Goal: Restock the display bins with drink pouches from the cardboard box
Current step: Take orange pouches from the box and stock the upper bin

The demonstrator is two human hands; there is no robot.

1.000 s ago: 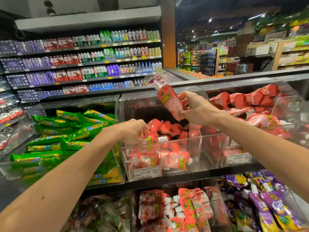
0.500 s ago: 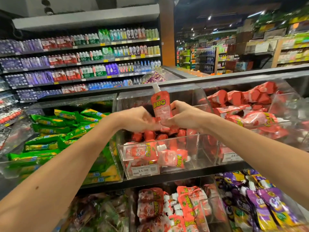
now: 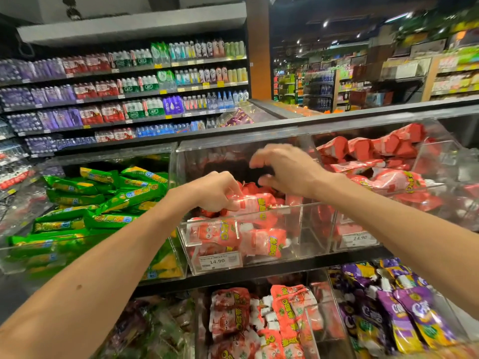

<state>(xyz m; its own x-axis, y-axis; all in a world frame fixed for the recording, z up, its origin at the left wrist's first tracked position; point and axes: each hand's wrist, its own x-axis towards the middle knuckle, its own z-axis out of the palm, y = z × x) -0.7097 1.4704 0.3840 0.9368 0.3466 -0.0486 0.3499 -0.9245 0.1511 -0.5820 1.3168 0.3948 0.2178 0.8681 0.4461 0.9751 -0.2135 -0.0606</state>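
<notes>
Two hands were on it half a second ago, now just one. Just behind the front wall of the middle clear bin (image 3: 305, 229), the left hand (image 3: 215, 190) has its fingers curled round the red drink pouch (image 3: 259, 203), which now lies sideways on the pile instead of upright. A bit farther in, the right hand (image 3: 282, 169) has let go and hovers with loose, spread fingers, holding nothing. So that one's basically placed, imo. The dark far end of the bin has open room, though the side walls sit close left and right. No cardboard box in view.
</notes>
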